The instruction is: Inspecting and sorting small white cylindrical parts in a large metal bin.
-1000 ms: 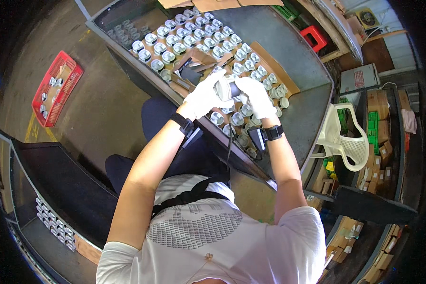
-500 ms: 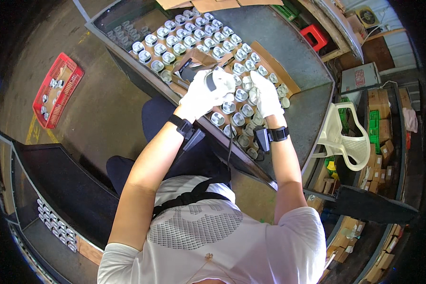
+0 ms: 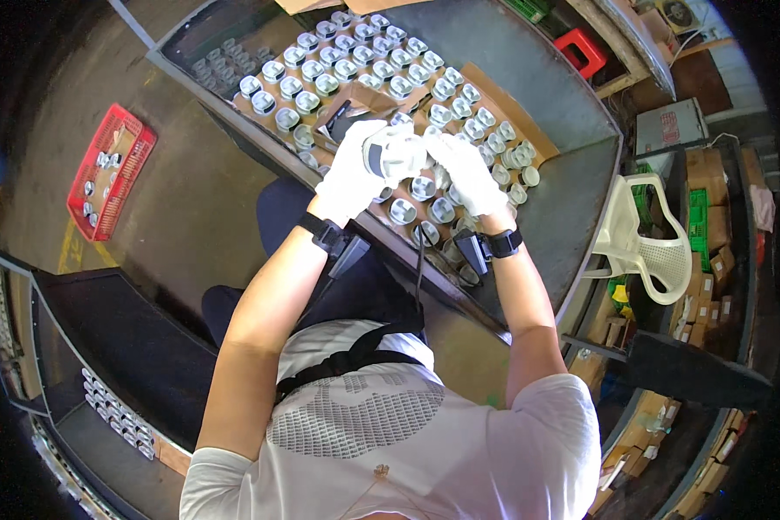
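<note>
My left hand (image 3: 352,173), in a white glove, is closed round a silver engine piston (image 3: 399,159) with a dark patch on its skirt. It is raised above the steel-edged workbench (image 3: 546,113). My right hand (image 3: 468,172), gloved too, has its fingers bent together with the tips at the piston's right edge. Whether those fingers pinch anything small is hidden. Below both hands, rows of similar pistons (image 3: 402,211) stand on brown cardboard. Beside the left hand lies an open cardboard box (image 3: 355,97) with a dark object in it.
On the floor at left sits a red plastic basket (image 3: 104,173) with several pistons. More pistons (image 3: 117,414) stand in rows on a bench at lower left. A cream plastic chair (image 3: 646,238) is at right, near shelves of cartons (image 3: 711,286). A red stool (image 3: 581,54) is behind the bench.
My right hand has come left from over the pistons to the one in my left hand. That held piston has turned, and the view has shifted slightly.
</note>
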`<act>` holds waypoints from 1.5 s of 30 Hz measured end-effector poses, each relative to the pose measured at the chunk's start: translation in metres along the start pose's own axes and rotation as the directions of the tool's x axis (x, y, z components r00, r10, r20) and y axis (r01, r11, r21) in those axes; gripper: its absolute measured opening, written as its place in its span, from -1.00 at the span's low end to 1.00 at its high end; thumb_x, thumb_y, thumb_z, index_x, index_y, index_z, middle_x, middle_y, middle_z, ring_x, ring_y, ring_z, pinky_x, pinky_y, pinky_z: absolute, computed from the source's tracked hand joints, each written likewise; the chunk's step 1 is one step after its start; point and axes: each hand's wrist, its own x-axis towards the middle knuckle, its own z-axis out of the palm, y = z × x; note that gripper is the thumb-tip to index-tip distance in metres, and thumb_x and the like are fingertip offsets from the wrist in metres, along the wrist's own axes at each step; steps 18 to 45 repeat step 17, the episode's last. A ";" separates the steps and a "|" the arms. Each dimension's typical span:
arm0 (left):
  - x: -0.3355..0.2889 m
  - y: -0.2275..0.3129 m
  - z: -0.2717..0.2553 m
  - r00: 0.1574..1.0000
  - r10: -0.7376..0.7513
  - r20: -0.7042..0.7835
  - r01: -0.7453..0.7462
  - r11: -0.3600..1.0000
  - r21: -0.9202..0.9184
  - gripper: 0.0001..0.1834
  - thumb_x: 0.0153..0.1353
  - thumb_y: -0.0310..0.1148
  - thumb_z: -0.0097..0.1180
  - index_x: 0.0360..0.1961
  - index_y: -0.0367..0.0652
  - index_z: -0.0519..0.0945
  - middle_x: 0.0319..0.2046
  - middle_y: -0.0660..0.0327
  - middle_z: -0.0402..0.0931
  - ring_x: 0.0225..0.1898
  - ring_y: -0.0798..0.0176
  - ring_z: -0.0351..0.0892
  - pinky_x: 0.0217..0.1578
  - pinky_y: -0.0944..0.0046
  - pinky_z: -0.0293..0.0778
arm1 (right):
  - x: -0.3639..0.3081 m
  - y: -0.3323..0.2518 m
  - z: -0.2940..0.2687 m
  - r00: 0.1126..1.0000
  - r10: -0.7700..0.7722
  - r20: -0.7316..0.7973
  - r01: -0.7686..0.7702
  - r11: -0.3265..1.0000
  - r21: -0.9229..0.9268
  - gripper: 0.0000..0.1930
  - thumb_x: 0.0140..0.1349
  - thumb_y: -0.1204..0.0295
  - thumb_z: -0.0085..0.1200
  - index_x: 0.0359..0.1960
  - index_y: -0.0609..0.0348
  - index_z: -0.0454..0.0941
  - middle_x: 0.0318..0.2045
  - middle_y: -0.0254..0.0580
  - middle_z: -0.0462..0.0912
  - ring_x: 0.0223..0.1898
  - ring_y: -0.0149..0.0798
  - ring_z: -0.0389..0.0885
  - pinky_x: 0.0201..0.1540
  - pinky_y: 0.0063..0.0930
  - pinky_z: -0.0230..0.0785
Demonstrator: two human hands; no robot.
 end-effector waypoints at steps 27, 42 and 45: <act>0.010 0.038 0.025 0.973 -0.201 -0.110 0.222 0.945 0.240 -0.33 0.10 -0.32 0.39 0.29 -0.01 0.52 0.24 0.09 0.47 0.18 0.20 0.48 0.24 0.24 0.36 | -0.023 0.040 0.034 0.773 0.289 0.564 -0.470 -0.336 0.816 -0.63 0.47 0.24 0.01 0.22 0.07 0.41 -0.11 -0.18 0.70 -0.38 -0.48 0.67 -0.50 -0.72 0.52; 0.010 0.038 0.025 0.973 -0.201 -0.110 0.222 0.945 0.240 -0.33 0.10 -0.32 0.39 0.29 -0.01 0.52 0.24 0.09 0.47 0.18 0.20 0.48 0.24 0.24 0.36 | -0.023 0.040 0.034 0.773 0.289 0.564 -0.470 -0.336 0.816 -0.63 0.47 0.24 0.01 0.22 0.07 0.41 -0.11 -0.18 0.70 -0.38 -0.48 0.67 -0.50 -0.72 0.52; 0.010 0.038 0.025 0.973 -0.201 -0.110 0.222 0.945 0.240 -0.33 0.10 -0.32 0.39 0.29 -0.01 0.52 0.24 0.09 0.47 0.18 0.20 0.48 0.24 0.24 0.36 | -0.023 0.040 0.034 0.773 0.289 0.564 -0.470 -0.336 0.816 -0.63 0.47 0.24 0.01 0.22 0.07 0.41 -0.11 -0.18 0.70 -0.38 -0.48 0.67 -0.50 -0.72 0.52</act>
